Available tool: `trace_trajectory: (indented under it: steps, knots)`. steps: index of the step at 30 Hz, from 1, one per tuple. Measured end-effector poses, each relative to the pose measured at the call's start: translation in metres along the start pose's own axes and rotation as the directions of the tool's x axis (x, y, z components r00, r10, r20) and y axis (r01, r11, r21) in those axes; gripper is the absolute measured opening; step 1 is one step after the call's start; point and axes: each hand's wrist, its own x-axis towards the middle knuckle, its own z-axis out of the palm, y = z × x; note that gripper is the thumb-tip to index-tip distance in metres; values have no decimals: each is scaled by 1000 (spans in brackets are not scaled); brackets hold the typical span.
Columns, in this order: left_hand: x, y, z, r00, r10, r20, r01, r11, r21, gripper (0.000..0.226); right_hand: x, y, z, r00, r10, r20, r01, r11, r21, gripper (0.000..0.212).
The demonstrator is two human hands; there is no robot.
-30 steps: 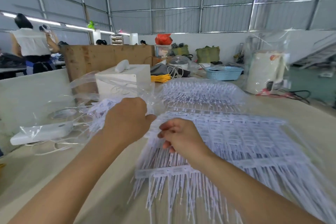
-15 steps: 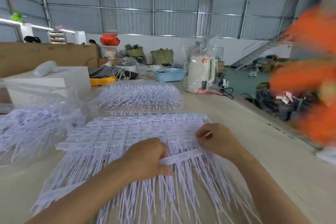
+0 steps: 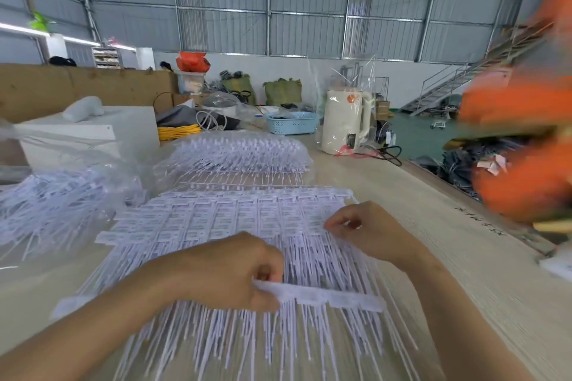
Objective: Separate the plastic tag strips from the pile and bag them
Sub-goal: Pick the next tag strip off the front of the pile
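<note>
Bare table (image 3: 433, 226) right of the strip pile (image 3: 235, 226); bagged strips (image 3: 58, 204) crowding its left, kettle (image 3: 343, 120) beyond.

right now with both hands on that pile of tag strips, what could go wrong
1. The left hand pinches the header of the nearest strip while its thin tails lie across the pile; pulling may snag them and drag neighbouring strips along.
2. The right hand has only a fingertip grip at the pile's edge, so the stack may shift.
3. The clear bag of strips lies open at the left; loose tails could catch its mouth.
</note>
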Motion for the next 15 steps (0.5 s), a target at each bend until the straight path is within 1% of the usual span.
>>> trace_trajectory:
  steps: [1, 2, 3, 5, 6, 7, 9, 10, 12, 14, 15]
  knots:
    - [-5, 1, -7, 999, 11, -47, -14, 998, -68, 12, -2, -4, -5, 999, -17, 27, 14, 994, 111, 11]
    - [-9, 1, -15, 993, 14, -117, -27, 994, -109, 11, -5, -7, -9, 998, -35, 55, 22, 974, 223, 18]
    - [-13, 0, -25, 981, 13, -195, -37, 992, -122, 11, -8, -11, -14, 995, -46, 89, 18, 954, 299, 27]
    - [-19, -6, -43, 950, 11, -313, -46, 993, -105, 9, -13, -15, -19, 984, -44, 173, -23, 930, 366, 45]
    - [-20, -9, -50, 942, 9, -335, -42, 995, -91, 8, -14, -17, -20, 978, -48, 205, -38, 918, 395, 49]
    - [-20, -13, -54, 941, 3, -338, -30, 997, -76, 7, -15, -18, -20, 974, -58, 220, -41, 907, 420, 49]
    - [-15, -21, -56, 941, -25, -338, 13, 999, -36, 8, -15, -19, -18, 975, -72, 211, -29, 897, 441, 36]
    - [-12, -26, -53, 938, -45, -345, 42, 999, -18, 9, -14, -18, -18, 977, -62, 205, -36, 898, 439, 28]
    - [-3, -33, -47, 932, -103, -347, 110, 994, -1, 12, -12, -17, -14, 978, -21, 206, -79, 882, 464, 20]
    - [7, -38, -41, 941, -160, -299, 177, 984, 30, 13, -11, -19, -9, 983, 24, 184, -122, 828, 547, 13]
    - [11, -38, -40, 948, -187, -259, 207, 977, 55, 12, -10, -20, -5, 987, 37, 153, -121, 801, 587, 10]
